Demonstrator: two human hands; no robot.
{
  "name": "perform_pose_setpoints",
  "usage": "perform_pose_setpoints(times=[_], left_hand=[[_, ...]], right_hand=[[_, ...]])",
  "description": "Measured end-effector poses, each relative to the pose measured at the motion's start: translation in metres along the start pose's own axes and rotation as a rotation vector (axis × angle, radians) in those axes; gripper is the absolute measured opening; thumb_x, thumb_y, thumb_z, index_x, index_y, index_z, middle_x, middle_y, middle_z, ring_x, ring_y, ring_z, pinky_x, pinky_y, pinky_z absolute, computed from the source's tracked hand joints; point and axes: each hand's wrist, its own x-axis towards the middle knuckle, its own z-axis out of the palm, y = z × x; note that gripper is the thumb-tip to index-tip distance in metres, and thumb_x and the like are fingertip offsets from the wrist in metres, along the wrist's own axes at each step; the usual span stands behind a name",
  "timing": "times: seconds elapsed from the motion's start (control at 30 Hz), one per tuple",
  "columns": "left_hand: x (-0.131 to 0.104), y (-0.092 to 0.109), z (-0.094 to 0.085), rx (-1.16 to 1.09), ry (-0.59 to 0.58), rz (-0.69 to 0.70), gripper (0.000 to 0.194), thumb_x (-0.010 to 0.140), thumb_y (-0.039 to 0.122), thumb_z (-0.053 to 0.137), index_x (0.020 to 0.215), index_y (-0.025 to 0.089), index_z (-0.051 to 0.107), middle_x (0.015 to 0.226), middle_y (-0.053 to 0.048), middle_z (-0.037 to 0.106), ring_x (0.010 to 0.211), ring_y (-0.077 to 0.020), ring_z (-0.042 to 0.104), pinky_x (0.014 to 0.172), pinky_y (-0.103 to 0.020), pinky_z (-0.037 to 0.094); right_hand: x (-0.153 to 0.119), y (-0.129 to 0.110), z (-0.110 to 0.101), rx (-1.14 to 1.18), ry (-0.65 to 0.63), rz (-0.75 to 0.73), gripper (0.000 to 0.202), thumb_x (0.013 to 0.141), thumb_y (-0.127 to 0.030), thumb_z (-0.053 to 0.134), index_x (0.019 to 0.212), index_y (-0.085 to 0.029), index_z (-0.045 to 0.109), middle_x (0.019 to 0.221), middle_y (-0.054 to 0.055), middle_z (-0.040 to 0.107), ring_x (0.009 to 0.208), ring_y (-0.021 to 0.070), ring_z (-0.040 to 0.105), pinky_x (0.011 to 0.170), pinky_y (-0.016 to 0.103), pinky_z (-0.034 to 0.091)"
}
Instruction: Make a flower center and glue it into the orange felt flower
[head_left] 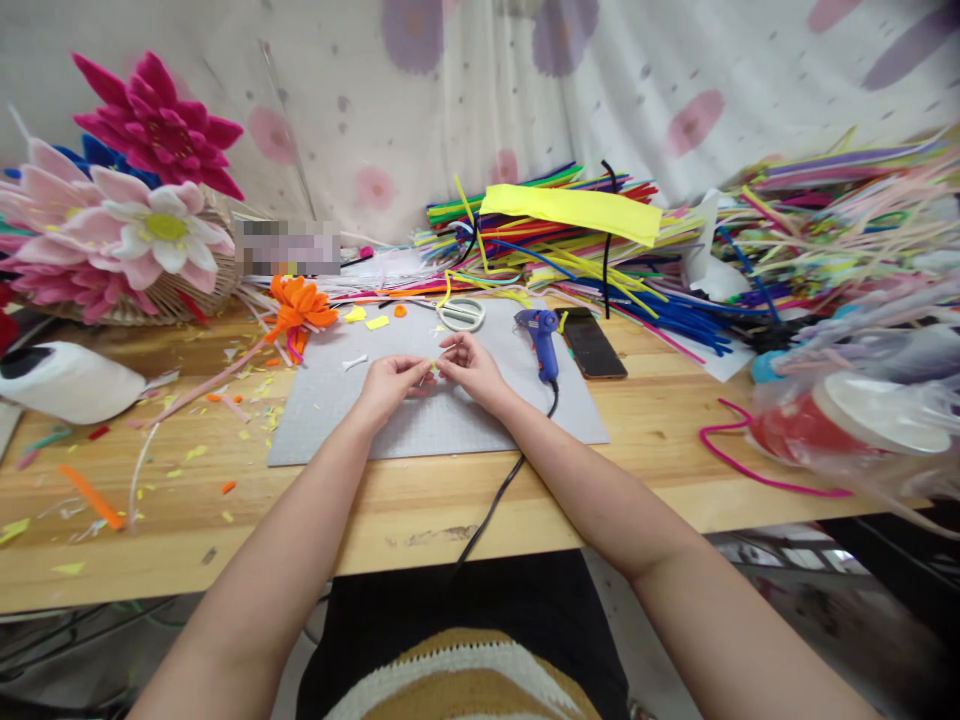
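Over the grey mat [465, 430], my left hand [394, 388] and my right hand [474, 370] meet at the fingertips. Both pinch one tiny pale yellow piece [434, 367], largely hidden by the fingers. Behind them lie scissors with pale handles [460, 315]. A blue glue gun [541, 340] rests on the mat to the right, its black cord running toward the front edge. Small yellow scraps [377, 322] and a white piece [355, 362] lie on the mat to the left.
A dark phone [593, 343] lies right of the mat. Colourful pipe cleaners [660, 310] are heaped behind, under a yellow strip [574, 212]. Left are felt-like flowers [161, 225], an orange flower [300, 308], a white roll [71, 382] and scraps. A plastic-wrapped red spool [795, 430] stands right.
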Motion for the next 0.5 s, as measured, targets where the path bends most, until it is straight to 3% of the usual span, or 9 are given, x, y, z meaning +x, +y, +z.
perform_pose_setpoints(times=[0.27,0.43,0.5], left_hand=[[0.007,-0.011,0.006,0.018,0.076,0.108,0.041,0.050,0.044,0.078,0.073,0.012,0.069,0.067,-0.005,0.067,0.065,-0.0142,0.062,0.055,-0.023,0.050],[0.009,-0.013,0.011,0.011,0.094,0.193,0.040,0.047,0.045,0.079,0.065,0.012,0.067,0.093,-0.008,0.066,0.073,-0.0145,0.060,0.058,-0.025,0.051],[0.010,-0.012,0.012,-0.010,0.104,0.215,0.039,0.045,0.045,0.080,0.060,0.012,0.065,0.094,-0.008,0.064,0.073,-0.0141,0.059,0.060,-0.026,0.051]], right_hand=[[0.004,0.005,-0.001,0.042,0.116,-0.027,0.035,0.062,-0.031,0.065,0.087,-0.021,0.043,0.062,-0.008,0.056,0.055,0.0077,0.055,0.055,0.023,0.043],[0.004,0.007,-0.002,0.052,0.108,-0.055,0.036,0.063,-0.033,0.066,0.088,-0.021,0.043,0.063,-0.008,0.057,0.056,0.0079,0.055,0.055,0.023,0.044],[0.004,0.009,-0.003,0.049,0.098,-0.061,0.036,0.064,-0.033,0.066,0.088,-0.021,0.043,0.063,-0.008,0.057,0.056,0.0081,0.055,0.056,0.024,0.044]])
